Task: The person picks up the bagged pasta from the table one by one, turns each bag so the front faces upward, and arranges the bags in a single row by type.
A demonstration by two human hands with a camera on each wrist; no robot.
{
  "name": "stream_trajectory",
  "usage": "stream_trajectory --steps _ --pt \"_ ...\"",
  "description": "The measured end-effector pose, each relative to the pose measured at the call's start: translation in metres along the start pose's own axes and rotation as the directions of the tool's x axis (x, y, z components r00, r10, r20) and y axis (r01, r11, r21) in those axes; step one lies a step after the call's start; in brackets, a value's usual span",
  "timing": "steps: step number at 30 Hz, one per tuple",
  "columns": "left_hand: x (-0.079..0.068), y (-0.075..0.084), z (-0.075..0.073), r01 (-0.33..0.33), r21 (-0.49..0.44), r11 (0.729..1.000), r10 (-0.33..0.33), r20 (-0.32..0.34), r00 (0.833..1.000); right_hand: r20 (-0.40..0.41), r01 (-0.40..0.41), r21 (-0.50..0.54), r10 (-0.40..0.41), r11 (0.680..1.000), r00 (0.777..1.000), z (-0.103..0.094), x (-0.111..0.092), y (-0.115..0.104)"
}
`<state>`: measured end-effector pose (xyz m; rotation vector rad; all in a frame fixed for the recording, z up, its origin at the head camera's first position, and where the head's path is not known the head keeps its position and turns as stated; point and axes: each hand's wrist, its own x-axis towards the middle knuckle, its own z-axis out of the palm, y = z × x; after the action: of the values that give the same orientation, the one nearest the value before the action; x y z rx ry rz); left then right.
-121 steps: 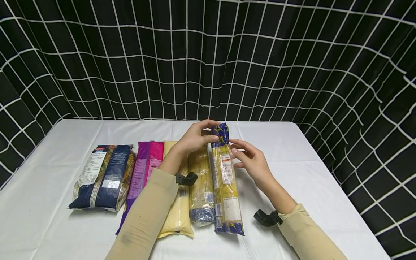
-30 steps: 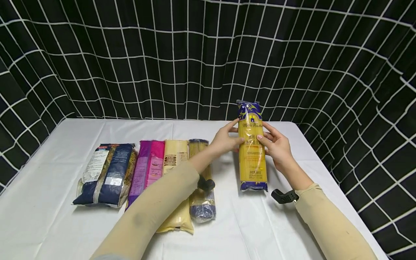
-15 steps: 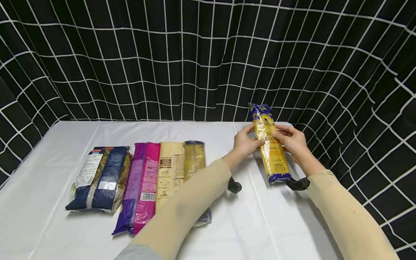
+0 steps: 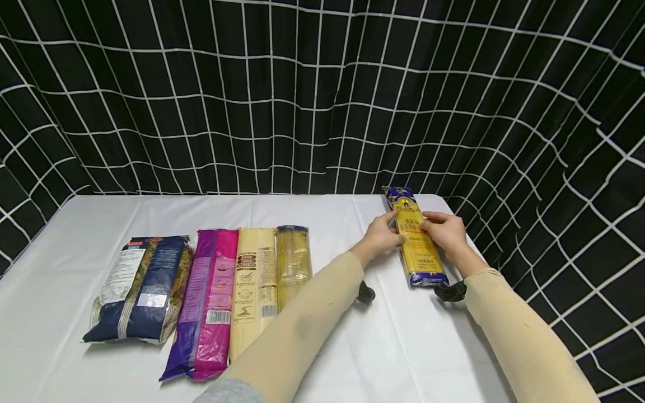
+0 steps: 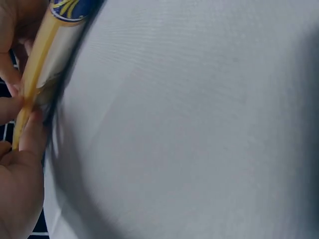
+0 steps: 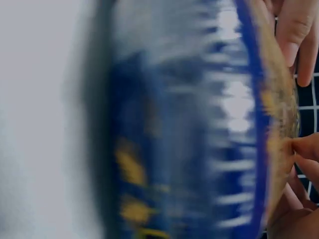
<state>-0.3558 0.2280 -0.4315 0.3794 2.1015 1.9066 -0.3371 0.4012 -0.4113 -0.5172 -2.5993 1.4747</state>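
Observation:
A yellow and dark blue pack of spaghetti slants at the right of the table in the head view, printed front up. My left hand holds its left edge, thumb on the front. From the other side my right hand grips the right edge, thumb also on top. The left wrist view shows the pack's side with fingers along it, and a shadow on the cloth. Close up and blurred, the pack's blue end fills the right wrist view. Whether the pack touches the table I cannot tell.
Left of my arms lie a navy pasta bag, a purple and pink pack, a cream pack and a clear pack of long pasta, partly behind my left sleeve. White cloth covers the table; a black gridded curtain stands behind.
Both hands have carried the spaghetti pack from beside the clear pasta pack to the right and lowered it. It was turned from its label side to its printed front.

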Motion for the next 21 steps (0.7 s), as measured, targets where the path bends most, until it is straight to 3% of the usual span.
stream_trajectory --steps 5,12,18,21 --pt "-0.004 -0.003 -0.002 0.018 0.123 0.992 -0.011 -0.058 0.998 0.023 0.037 -0.026 -0.036 0.999 0.999 0.010 -0.003 0.005" --pt "-0.008 0.005 -0.010 0.066 0.421 0.905 -0.023 -0.108 0.994 0.055 0.041 -0.063 -0.038 0.997 0.998 0.018 -0.012 0.000" --pt "-0.008 0.014 -0.023 0.030 0.455 0.890 -0.012 -0.042 0.999 0.065 0.006 -0.078 -0.001 0.997 0.998 0.015 -0.018 -0.008" --pt "-0.010 0.020 -0.030 -0.011 0.500 0.866 0.004 0.016 1.000 0.078 0.011 -0.114 -0.002 0.993 0.997 0.008 -0.023 -0.012"
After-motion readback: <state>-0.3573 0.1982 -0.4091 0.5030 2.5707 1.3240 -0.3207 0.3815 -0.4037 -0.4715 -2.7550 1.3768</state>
